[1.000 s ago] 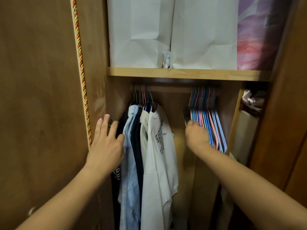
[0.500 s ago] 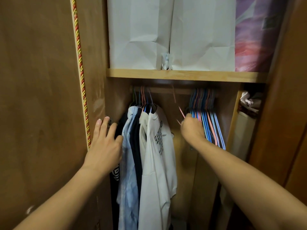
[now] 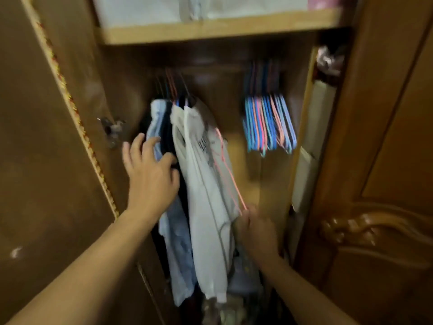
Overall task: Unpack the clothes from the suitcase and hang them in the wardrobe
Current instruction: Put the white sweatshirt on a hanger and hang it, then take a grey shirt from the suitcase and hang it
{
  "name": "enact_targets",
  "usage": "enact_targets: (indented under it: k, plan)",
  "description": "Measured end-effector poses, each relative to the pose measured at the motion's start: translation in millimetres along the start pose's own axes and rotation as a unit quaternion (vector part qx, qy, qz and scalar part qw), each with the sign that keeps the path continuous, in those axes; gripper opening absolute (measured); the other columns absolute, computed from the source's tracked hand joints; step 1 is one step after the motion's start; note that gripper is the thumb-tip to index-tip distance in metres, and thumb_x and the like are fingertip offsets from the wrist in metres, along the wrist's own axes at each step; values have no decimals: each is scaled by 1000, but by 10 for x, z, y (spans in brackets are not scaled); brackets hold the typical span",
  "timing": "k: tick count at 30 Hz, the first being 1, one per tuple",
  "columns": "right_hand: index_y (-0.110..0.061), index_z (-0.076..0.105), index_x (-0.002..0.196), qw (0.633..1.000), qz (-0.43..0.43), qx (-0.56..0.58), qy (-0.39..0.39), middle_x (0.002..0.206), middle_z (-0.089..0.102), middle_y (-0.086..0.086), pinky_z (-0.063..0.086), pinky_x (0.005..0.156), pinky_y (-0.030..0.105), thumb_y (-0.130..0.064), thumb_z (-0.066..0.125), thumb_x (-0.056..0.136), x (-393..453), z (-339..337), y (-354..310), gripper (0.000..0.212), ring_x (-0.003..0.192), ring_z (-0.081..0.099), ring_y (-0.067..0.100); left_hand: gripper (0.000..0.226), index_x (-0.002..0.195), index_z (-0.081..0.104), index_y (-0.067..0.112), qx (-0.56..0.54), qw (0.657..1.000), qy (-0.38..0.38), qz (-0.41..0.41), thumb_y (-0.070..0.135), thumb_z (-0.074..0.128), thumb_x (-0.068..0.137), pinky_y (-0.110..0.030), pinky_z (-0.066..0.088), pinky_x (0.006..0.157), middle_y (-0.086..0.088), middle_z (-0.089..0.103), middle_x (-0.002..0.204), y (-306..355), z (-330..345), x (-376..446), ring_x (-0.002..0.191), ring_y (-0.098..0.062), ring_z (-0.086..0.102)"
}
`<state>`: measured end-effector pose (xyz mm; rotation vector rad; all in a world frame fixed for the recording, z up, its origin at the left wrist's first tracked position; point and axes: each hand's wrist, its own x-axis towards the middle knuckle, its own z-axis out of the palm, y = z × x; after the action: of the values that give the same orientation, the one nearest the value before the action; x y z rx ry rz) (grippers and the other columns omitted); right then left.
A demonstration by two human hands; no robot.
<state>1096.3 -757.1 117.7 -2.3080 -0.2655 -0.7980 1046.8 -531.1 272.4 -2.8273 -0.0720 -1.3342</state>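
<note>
Inside the open wardrobe, several garments hang at the left of the rail: a white printed T-shirt (image 3: pixel 206 207), a pale blue shirt (image 3: pixel 173 231) and a dark one between them. My left hand (image 3: pixel 150 174) rests with spread fingers against the blue and dark garments. My right hand (image 3: pixel 255 233) grips the lower end of a pink wire hanger (image 3: pixel 228 172), which slants in front of the white T-shirt. A bunch of empty blue and pink hangers (image 3: pixel 269 123) hangs at the right of the rail. The suitcase is out of view. The frame is blurred.
A wooden shelf (image 3: pixel 210 31) with white bags on it runs above the rail. The left wardrobe door (image 3: pixel 46 160) with a twisted cord trim stands open. A carved door (image 3: pixel 386 184) is at the right. Boxes (image 3: pixel 311 148) stand along the wardrobe's right wall.
My right hand has pulled one pink hanger off the bunch and brought it down and towards me. The view has tilted downward. My left hand has shifted onto the hanging clothes.
</note>
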Motion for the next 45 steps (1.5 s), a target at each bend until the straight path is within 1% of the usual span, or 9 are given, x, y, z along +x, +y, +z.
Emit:
enact_targets:
  k: [4, 10, 15, 19, 26, 30, 35, 41, 45]
  plan:
    - [-20, 65, 97, 989, 98, -61, -88, 65, 66, 3, 45, 45, 32, -31, 52, 96, -1425, -69, 581, 17, 54, 64, 24, 25, 87, 72, 13, -218, 972, -80, 26, 19, 49, 80, -47, 39, 103, -14, 58, 121, 698, 561, -651, 121, -39, 48]
    - [-21, 64, 90, 939, 313, -53, -135, 75, 64, 1, 43, 57, 32, -35, 38, 96, -3585, -709, 837, 31, 66, 63, 23, 20, 107, 69, 7, -291, 830, -475, 8, 8, 58, 90, -42, 42, 90, -19, 60, 113, 1549, 1178, -2510, 107, -40, 55]
    - [-34, 71, 89, 820, 562, 104, -38, 75, 70, 2, 55, 62, 42, -31, 47, 100, -4940, -1709, 903, 26, 62, 64, 21, 12, 98, 61, 14, -325, 650, -686, 19, 4, 64, 91, -37, 47, 88, -10, 66, 101, 2437, 863, -3810, 105, -34, 65]
    - [-5, 66, 103, 657, 688, 290, 101, 89, 64, 9, 56, 60, 43, -12, 51, 103, -5622, -2597, 758, 16, 80, 65, 22, 28, 118, 59, 16, -314, 568, -756, 86, 5, 65, 92, -26, 39, 78, -5, 63, 108, 3028, 453, -4505, 110, -26, 61]
    - [1, 67, 115, 571, 722, 357, 158, 102, 71, 16, 61, 64, 43, -14, 53, 100, -6411, -3698, 363, 25, 95, 72, 32, 66, 156, 32, 30, -158, 641, -648, 381, 41, 60, 97, -46, 24, 120, -13, 25, 162, 3330, 676, -4976, 146, -36, 26]
    - [-1, 70, 113, 561, 732, 361, 141, 102, 73, 17, 58, 61, 29, -13, 52, 101, -6640, -4177, 502, 25, 80, 73, 29, 31, 125, 64, 20, -200, 595, -691, 360, 37, 54, 102, -42, 49, 97, -17, 62, 123, 3567, 756, -4987, 108, -30, 60]
    - [-16, 69, 115, 628, 739, 241, -36, 107, 76, 1, 47, 106, 34, -15, 55, 102, -6843, -4510, 1026, 19, 108, 68, 18, 21, 85, 66, 21, -252, 552, -719, 339, 24, 55, 103, -42, 58, 74, -3, 68, 78, 3851, 603, -4959, 73, -20, 67]
    - [-19, 63, 110, 639, 729, 246, 16, 92, 72, -2, 53, 83, 29, -42, 62, 96, -6778, -3818, 1898, 27, 82, 66, 10, 22, 89, 65, 19, -268, 451, -724, 447, 26, 51, 104, -34, 48, 74, 4, 66, 82, 4505, 716, -5548, 78, -6, 62]
    - [1, 62, 78, 592, 773, 176, 141, 64, 62, 5, 44, 61, 32, -22, 54, 103, -7274, -2905, 2915, 35, 53, 53, 9, 22, 121, 65, 21, -255, 499, -719, 410, 20, 52, 104, -33, 46, 94, -5, 60, 118, 4992, 1685, -6468, 107, -21, 60]
